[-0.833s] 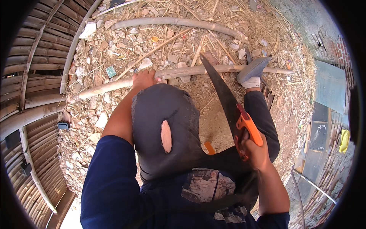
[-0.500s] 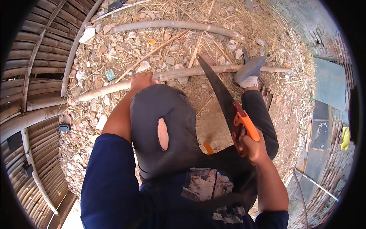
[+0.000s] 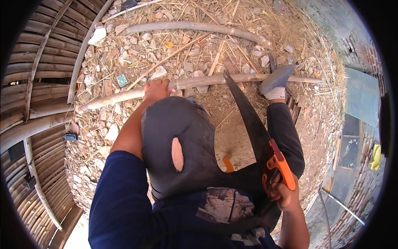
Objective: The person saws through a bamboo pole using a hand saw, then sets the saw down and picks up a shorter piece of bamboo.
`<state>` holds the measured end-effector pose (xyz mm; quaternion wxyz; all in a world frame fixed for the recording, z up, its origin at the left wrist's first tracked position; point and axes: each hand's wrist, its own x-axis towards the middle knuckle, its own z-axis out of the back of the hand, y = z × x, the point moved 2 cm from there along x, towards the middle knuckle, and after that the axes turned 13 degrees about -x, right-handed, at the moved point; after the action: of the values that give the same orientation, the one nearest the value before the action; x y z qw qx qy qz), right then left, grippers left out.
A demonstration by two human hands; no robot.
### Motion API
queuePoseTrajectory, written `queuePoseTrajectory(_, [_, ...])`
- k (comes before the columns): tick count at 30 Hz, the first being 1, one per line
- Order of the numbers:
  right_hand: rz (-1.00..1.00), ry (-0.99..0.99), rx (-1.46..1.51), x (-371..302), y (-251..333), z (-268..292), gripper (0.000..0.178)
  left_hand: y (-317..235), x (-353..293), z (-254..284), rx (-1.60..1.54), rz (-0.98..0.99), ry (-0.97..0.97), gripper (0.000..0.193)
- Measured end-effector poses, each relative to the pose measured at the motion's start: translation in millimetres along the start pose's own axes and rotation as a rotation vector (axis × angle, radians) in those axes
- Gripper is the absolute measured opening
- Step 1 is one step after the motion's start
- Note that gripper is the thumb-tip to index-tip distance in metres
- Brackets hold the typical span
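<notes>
A long pale pole [image 3: 192, 82], which looks like wood or bamboo, lies across the stony ground in front of me. My left hand [image 3: 156, 90] is closed over it, just beyond my bent knee. My foot in a grey shoe [image 3: 277, 79] rests on its right part. In my right hand [image 3: 287, 196], low at the right, is the orange handle of a handsaw [image 3: 251, 118]. The dark toothed blade slants up and to the left, with its tip near the pole. I cannot tell whether blade and pole touch.
Another curved pole [image 3: 188, 26] lies farther off among straw, thin sticks and rubble. A bamboo slat wall [image 3: 39, 83] stands on the left, and a worn wall with grey-blue panels [image 3: 361, 97] on the right. A small orange piece [image 3: 227, 164] shows beside my thigh.
My right hand has drawn the saw back toward me and slightly right. The left hand stays on the pole, and the whole view has shifted a little.
</notes>
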<state>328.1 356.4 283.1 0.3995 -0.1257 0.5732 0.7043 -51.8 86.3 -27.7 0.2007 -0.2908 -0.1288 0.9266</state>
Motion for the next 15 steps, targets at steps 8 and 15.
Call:
queuePoseTrajectory(8, [-0.079, -0.034, -0.055, 21.2, 23.8, -12.9, 0.005, -11.7, 1.1, 1.5, -0.079, -0.013, 0.054, 0.061])
queuePoseTrajectory(15, [-0.083, 0.049, -0.047, 44.1, 20.3, -20.1, 0.005, -2.3, -12.4, 9.8, -0.018, 0.030, 0.045, 0.062])
